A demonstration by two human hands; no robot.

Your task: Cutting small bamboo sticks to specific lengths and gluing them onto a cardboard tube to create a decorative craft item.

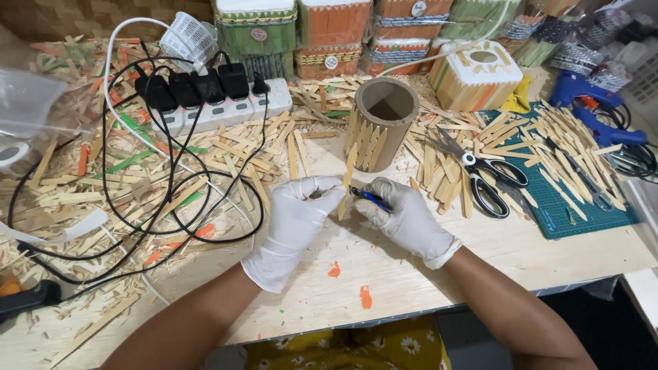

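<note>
Left hand [296, 218], white glove, pinches a pale wooden stick [347, 179] between thumb and fingers; the stick stands near upright, its top end reaching the foot of the cardboard tube [381, 122]. Right hand [406, 218], also gloved, is closed around a blue-handled cutter [371, 199], tip touching the stick's lower part.

Tube: one, brown, upright, open top, mid-table just behind the hands. Sticks already on its front face (about five, hard to count exactly).

Back row, packages: a line of stick-clad boxes [329, 34] along the wall, at least four, in green, orange and red-orange bands with braided trim. Three carry small round labels [258, 33]: one pinkish on the green box, two white on the orange ones. One pale square box [475, 75] with an oval hole in its lid sits in front of them, right of the tube.

Counts elsewhere:
- one white power strip [226, 109], five black plugs in it
- one pair of black-handled scissors [483, 175], just right of the right hand
- one green cutting mat [576, 205], far right, covered with loose sticks
- one blue glue gun [589, 109], back right
- one white mesh basket [188, 38], tipped, back left

Loose sticks and offcuts all over the table [384, 288], too many to count.
</note>
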